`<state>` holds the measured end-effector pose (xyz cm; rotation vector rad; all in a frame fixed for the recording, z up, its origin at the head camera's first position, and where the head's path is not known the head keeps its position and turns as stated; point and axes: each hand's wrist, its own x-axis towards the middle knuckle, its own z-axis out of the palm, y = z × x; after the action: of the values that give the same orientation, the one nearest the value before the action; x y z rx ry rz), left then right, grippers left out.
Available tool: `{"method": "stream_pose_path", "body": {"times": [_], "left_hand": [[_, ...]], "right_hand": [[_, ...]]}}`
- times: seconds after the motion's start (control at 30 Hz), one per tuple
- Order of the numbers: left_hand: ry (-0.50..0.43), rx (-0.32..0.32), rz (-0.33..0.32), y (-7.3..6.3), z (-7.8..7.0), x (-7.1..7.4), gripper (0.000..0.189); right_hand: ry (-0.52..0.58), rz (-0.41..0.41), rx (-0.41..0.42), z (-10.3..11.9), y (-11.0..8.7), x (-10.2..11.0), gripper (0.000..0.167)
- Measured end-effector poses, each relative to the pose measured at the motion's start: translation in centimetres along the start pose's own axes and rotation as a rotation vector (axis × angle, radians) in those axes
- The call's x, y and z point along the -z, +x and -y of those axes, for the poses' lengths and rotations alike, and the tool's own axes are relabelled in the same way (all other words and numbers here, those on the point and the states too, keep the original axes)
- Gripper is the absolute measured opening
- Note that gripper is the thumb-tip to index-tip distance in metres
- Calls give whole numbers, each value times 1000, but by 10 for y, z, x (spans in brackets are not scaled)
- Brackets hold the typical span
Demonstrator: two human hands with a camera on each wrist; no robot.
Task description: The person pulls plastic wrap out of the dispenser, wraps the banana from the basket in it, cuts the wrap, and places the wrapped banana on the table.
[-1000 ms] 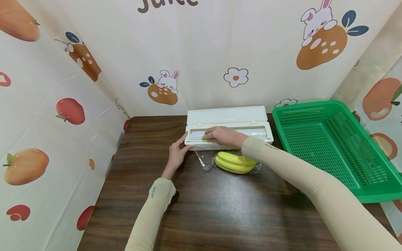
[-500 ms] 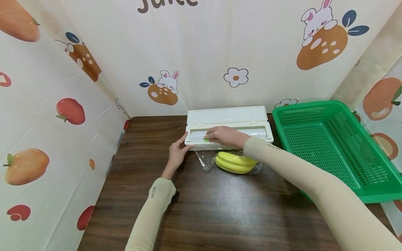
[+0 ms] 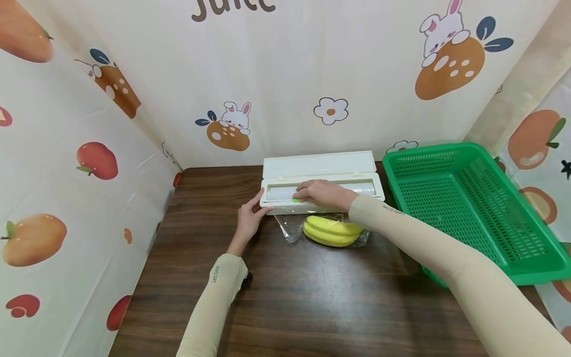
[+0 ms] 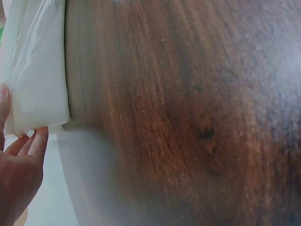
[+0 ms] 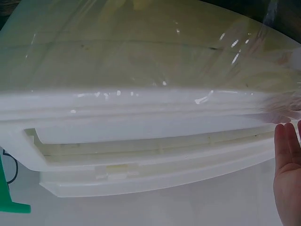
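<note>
A white cling film dispenser stands at the back of the table with its lid raised. My left hand grips its left end, thumb at the front; in the left wrist view fingers curl against the end of the dispenser. Between the fingertips of my right hand is a small green slide cutter on the dispenser's front edge, left of its middle. Clear film hangs from the front onto the table, around yellow bananas. The right wrist view shows film stretched over the front, the cutter hidden.
On the right stands a green plastic basket, close to the dispenser's right end. A printed curtain hangs right behind the dispenser, and another side of it runs along the table's left edge. The dark wooden table extends in front.
My right hand has slid the green cutter a short way to the right along the dispenser's edge. The left hand keeps its grip. The head view has shifted slightly.
</note>
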<state>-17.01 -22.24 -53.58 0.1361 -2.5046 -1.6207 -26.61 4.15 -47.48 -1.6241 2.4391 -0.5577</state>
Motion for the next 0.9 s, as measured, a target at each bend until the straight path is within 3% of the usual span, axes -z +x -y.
{"method": "stream_pose_path", "body": {"times": [0.9], "left_hand": [[-8, 0, 2, 0, 2, -1, 68]], "right_hand": [[3, 12, -17, 0, -8, 3, 27]]}}
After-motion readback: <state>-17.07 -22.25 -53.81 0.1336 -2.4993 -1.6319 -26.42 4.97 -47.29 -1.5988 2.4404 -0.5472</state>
